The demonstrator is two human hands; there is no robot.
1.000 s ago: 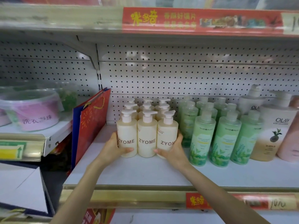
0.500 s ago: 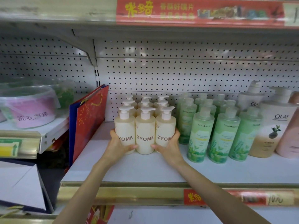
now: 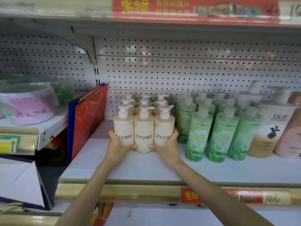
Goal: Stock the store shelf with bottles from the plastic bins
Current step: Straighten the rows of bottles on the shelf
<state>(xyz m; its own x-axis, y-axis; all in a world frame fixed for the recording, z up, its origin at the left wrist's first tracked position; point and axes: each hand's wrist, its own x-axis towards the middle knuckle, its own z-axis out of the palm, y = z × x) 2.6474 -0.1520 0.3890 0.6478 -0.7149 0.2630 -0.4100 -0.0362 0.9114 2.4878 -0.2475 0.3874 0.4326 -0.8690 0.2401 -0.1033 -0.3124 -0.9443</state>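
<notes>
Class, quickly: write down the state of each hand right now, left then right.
Left hand: closed, gripping the left front ZYOME bottle.
Right hand: closed, gripping the right front ZYOME bottle.

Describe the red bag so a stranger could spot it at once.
Find the white shelf of bottles. At its left end, just left of the cream ZYOME bottles, stands the bag. It alone is flat and red, with gold fireworks, a blue side and a gold cord handle.
</notes>
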